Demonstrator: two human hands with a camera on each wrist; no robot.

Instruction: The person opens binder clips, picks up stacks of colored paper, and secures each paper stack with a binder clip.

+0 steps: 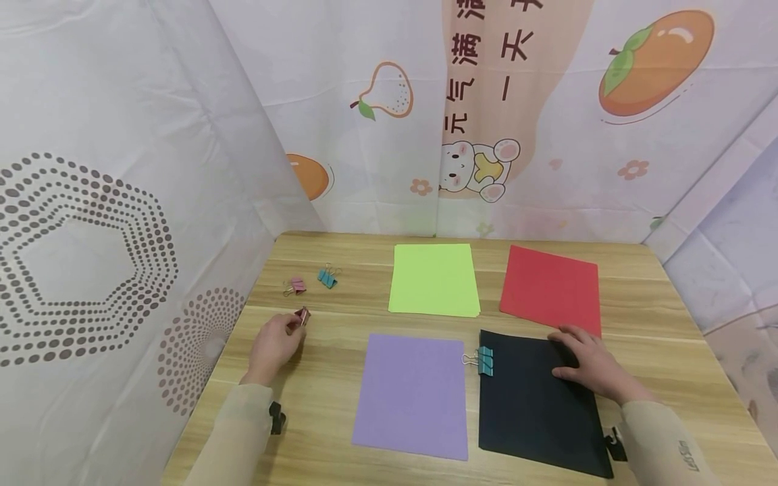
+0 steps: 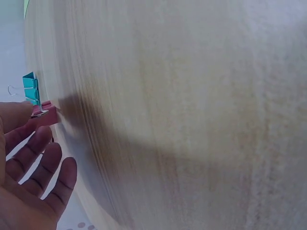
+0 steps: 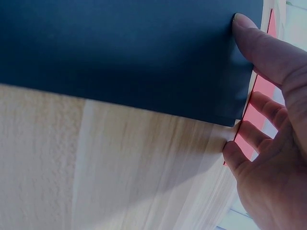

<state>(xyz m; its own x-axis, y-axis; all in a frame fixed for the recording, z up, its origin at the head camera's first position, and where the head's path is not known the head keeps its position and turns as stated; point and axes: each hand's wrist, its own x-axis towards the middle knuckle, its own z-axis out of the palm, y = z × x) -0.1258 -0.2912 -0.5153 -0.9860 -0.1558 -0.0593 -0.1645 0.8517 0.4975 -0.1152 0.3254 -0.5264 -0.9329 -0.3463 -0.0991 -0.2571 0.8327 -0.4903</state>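
Note:
At the left of the table, my left hand (image 1: 275, 347) pinches a pink binder clip (image 1: 303, 315) between thumb and forefinger; the left wrist view shows the clip (image 2: 47, 115) close up, the other fingers loosely bent. Past it lie another pink binder clip (image 1: 297, 285) and a teal binder clip (image 1: 328, 277). My right hand (image 1: 588, 363) rests at the far right corner of the black paper (image 1: 535, 405), thumb on top. In the right wrist view its fingers (image 3: 259, 136) extend beyond the paper's edge, beside the red paper. A teal binder clip (image 1: 485, 362) grips the black paper's left edge.
Purple paper (image 1: 413, 398) lies left of the black paper. Farther back are a lime-green stack (image 1: 434, 280) and red paper (image 1: 552, 287), the latter close to the right fingers. Printed curtains (image 1: 389, 162) hang behind and beside the wooden table (image 1: 328, 418).

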